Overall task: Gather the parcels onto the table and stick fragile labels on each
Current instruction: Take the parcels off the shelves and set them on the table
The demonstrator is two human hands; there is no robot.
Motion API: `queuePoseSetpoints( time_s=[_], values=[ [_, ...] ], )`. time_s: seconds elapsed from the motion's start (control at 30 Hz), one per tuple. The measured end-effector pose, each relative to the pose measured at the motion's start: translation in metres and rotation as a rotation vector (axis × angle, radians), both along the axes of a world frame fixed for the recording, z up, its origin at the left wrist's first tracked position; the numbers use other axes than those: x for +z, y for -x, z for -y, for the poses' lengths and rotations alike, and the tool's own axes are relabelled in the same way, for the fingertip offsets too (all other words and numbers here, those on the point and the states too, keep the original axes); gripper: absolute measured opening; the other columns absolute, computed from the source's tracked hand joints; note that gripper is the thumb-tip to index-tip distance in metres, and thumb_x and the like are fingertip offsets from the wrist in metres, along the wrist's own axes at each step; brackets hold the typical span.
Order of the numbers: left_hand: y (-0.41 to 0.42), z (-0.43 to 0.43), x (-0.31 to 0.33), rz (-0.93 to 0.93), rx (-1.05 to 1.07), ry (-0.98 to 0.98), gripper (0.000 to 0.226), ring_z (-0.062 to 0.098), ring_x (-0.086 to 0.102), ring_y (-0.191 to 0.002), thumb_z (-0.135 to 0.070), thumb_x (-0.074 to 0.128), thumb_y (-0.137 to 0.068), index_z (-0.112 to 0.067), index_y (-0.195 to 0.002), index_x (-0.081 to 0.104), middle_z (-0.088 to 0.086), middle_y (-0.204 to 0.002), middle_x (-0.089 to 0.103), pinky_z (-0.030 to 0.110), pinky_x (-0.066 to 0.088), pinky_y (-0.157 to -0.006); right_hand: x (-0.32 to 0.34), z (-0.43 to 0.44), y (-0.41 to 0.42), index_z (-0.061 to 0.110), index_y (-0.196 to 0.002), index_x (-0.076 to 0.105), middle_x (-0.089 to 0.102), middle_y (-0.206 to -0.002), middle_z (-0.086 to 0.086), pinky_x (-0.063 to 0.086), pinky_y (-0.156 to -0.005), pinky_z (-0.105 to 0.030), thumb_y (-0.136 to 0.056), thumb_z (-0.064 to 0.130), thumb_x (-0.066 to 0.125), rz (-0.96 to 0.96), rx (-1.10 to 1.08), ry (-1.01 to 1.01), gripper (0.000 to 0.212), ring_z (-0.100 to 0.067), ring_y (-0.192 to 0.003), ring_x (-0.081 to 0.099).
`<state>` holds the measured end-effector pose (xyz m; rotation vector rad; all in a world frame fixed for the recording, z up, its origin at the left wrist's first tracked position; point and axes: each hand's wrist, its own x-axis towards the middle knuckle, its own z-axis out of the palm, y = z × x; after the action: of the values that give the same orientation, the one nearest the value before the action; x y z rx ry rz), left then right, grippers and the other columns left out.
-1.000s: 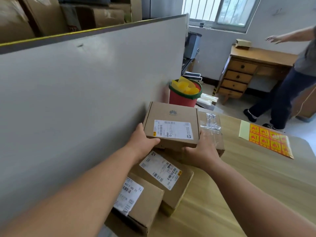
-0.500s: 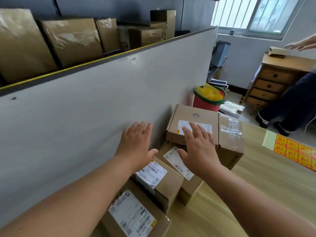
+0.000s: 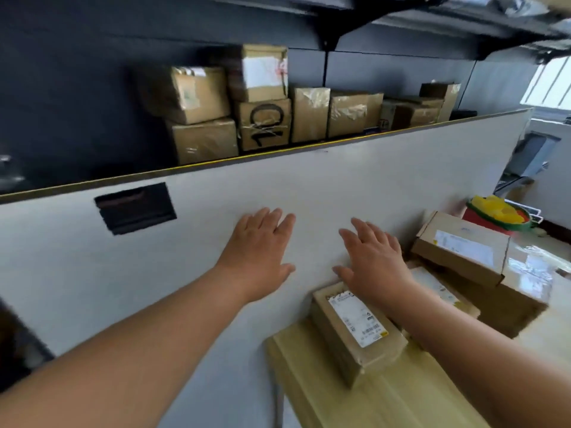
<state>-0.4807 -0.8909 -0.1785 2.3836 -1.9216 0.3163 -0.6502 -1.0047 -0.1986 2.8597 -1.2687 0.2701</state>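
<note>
White partition (image 3: 340,186) stands between the hands and taped cartons (image 3: 262,128) at 12 o'clock; red bin (image 3: 494,216) at 3 o'clock. Left hand (image 3: 259,251) and right hand (image 3: 374,264) flat, fingers spread, holding nothing; parcels (image 3: 355,329) lie on the wood table (image 3: 401,403), 5 o'clock of the right hand; brown cardboard, rectangular, white printed labels.

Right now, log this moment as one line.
stage: gathering | left hand: open, empty | right hand: open, empty | parcels: stacked on table beside partition | boxes: stacked behind partition
</note>
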Motion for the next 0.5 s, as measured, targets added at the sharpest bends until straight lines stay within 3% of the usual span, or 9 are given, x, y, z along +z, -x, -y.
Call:
queuePoseSetpoints(
  time_s=[0.27, 0.5],
  values=[
    [-0.048, -0.265, 0.037, 0.088, 0.3, 0.078, 0.085, 0.027, -0.001, -0.147, -0.056, 0.041, -0.093, -0.018, -0.152, -0.006, 0.006, -0.161, -0.001, 0.044, 0.004, -0.12, 0.045, -0.215, -0.076, 0.025, -0.148, 0.027, 0.014, -0.161, -0.003, 0.015, -0.117, -0.044, -0.092, 0.053, 0.05, 0.023, 0.302, 0.131, 0.066, -0.025, -0.147, 0.015],
    [-0.067, -0.469, 0.056, 0.136, 0.538, 0.173, 0.086, 0.025, 0.007, -0.147, -0.057, 0.049, -0.09, -0.018, -0.153, 0.005, 0.005, -0.16, 0.011, 0.042, 0.007, -0.12, 0.071, -0.393, -0.139, 0.026, -0.148, 0.028, 0.021, -0.158, 0.0, 0.018, -0.116, -0.044, -0.093, 0.05, 0.05, 0.079, 0.573, 0.166, 0.064, -0.024, -0.144, 0.02]
  ],
)
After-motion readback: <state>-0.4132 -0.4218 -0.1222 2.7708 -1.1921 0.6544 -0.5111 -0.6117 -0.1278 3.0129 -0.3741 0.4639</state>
